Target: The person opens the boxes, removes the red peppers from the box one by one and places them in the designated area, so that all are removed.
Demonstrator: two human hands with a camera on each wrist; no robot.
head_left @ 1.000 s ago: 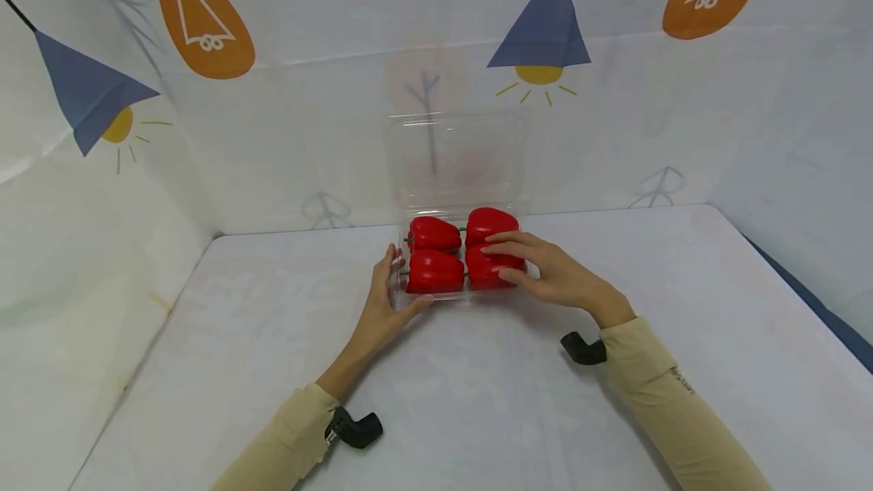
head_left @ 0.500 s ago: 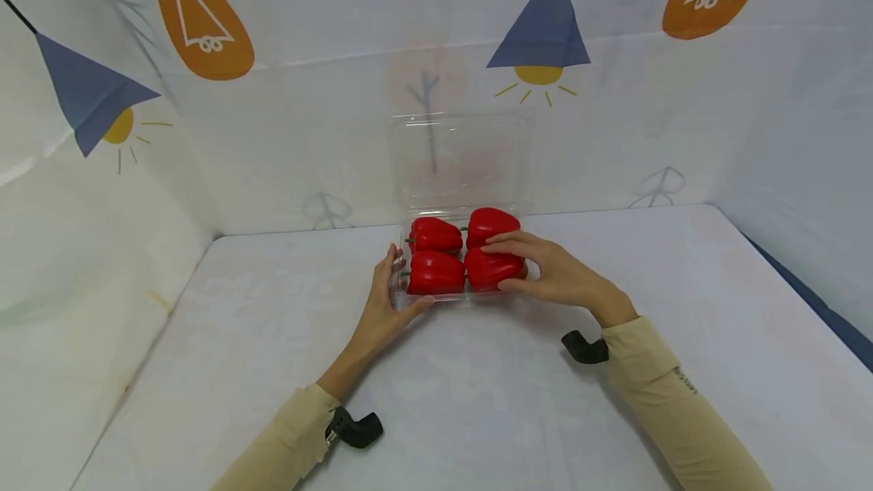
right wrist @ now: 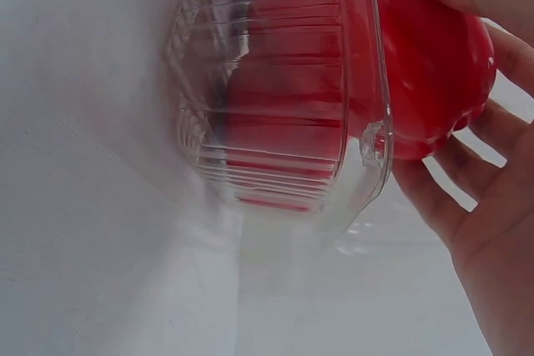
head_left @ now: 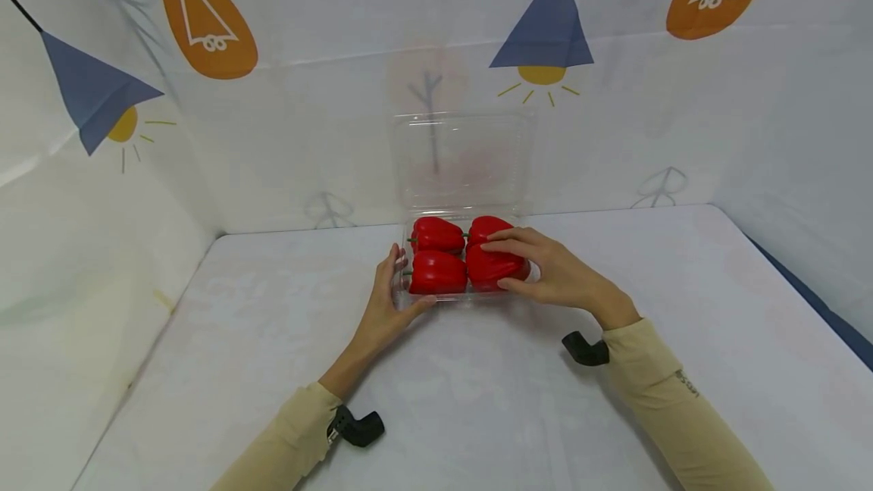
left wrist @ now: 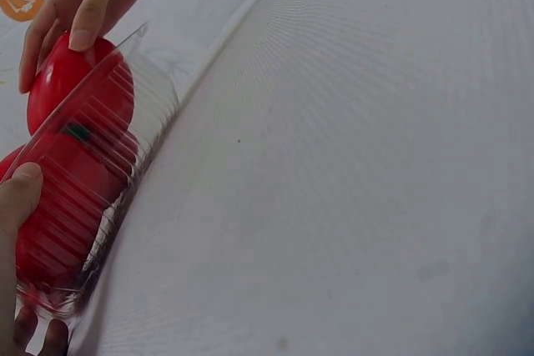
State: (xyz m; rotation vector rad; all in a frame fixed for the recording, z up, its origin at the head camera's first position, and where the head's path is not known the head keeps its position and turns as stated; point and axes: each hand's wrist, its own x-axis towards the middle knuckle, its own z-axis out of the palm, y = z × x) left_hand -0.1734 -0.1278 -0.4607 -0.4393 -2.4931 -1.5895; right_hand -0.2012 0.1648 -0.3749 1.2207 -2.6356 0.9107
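Several red bell peppers (head_left: 438, 236) lie in two rows in a clear plastic clamshell box (head_left: 450, 297). My left hand (head_left: 384, 305) holds the box's left end, its thumb at the front wall and its fingers along the side. My right hand (head_left: 555, 273) grips the front right bell pepper (head_left: 492, 270), thumb at the front and fingers over the top. In the right wrist view this bell pepper (right wrist: 434, 64) stands above the box rim (right wrist: 382, 89). The back right bell pepper (head_left: 486, 227) is partly hidden behind my right fingers. Green stems show between the peppers.
The box's clear lid (head_left: 467, 161) stands raised at the back, close to the printed white cloth wall (head_left: 307, 135). A white-covered table (head_left: 470, 392) lies under the box. Black wrist mounts (head_left: 361, 428) stick out from both sleeves.
The back right bell pepper has dropped lower in the box. My right thumb has slid down the front of the front right pepper. The left hand keeps its place on the box.
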